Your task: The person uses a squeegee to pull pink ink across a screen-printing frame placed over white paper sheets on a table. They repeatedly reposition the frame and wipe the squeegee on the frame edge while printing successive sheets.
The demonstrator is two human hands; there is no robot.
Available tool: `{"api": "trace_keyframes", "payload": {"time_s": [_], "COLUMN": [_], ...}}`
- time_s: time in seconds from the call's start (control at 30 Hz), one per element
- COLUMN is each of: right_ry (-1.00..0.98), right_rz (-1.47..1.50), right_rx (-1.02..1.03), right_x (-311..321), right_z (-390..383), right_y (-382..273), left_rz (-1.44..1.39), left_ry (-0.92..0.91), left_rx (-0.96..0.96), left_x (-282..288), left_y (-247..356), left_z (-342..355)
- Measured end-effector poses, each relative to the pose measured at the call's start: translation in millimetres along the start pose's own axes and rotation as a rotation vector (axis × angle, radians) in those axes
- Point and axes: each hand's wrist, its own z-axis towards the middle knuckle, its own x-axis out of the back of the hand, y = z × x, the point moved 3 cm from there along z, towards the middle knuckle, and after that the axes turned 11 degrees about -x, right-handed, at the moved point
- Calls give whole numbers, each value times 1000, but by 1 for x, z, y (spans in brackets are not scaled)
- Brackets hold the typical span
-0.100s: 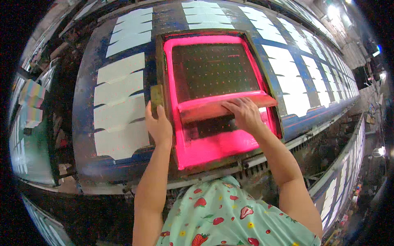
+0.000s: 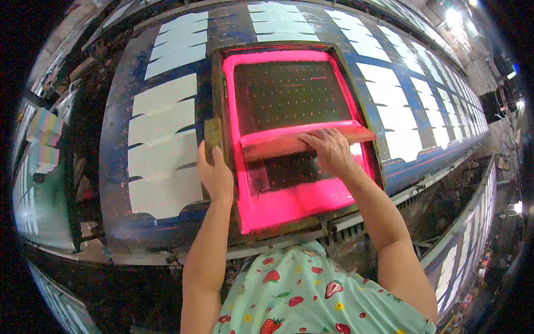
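A screen printing frame (image 2: 219, 167) lies on the long table, its inner border smeared with bright pink ink (image 2: 295, 207). Across its mesh (image 2: 289, 89), dotted with small marks, stretches a pink-coated squeegee (image 2: 278, 146), tilted slightly. My right hand (image 2: 332, 149) is closed over the squeegee's upper edge, right of its middle. On the frame's left side, my left hand (image 2: 216, 171) grips a small wooden block (image 2: 212, 133) between thumb and fingers. A ridge of ink runs along the squeegee's far side. What lies beneath the frame is hidden.
White cut fabric pieces (image 2: 165, 145) lie in rows on the dark blue table, left of the frame, with more pieces (image 2: 387, 106) to the right. A metal rail (image 2: 389, 201) follows the near edge. Stacked pale bundles (image 2: 44, 128) stand far left; another table (image 2: 461, 245) is at right.
The squeegee and my right hand have slid slightly away from me over the mesh, showing a little more dark mesh on the near side. My left hand keeps its hold.
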Motion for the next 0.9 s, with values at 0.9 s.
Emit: {"api": "trace_keyframes", "payload": {"time_s": [0.9], "right_ry": [-183], "right_rz": [-60], "right_rx": [58], "right_x": [-70], "right_z": [356], "right_y": [142], "left_rz": [94], "left_ry": [31], "left_rx": [82], "left_x": [-10], "left_y": [2], "left_z": [6]}}
